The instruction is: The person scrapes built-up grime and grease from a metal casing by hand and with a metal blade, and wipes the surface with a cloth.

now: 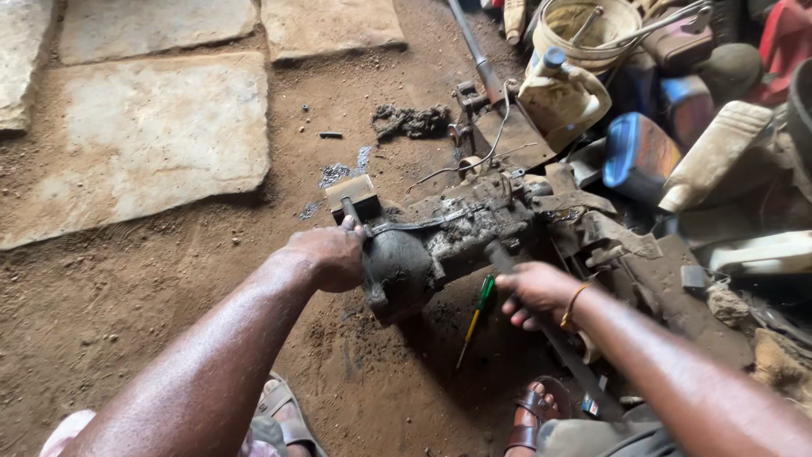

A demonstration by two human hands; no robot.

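left hand (328,256) gripping greasy gearbox (423,254) end | right hand (534,292) closed on green screwdriver (476,317) and long metal bar (558,338) | dirt floor (127,296)

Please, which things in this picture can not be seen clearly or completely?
- Head view: the left hand covers the near end of the greasy metal housing.
- The right hand hides how the long dark bar is gripped.
- The screwdriver tip is lost in shadow.
- The containers are cut off by the right edge.
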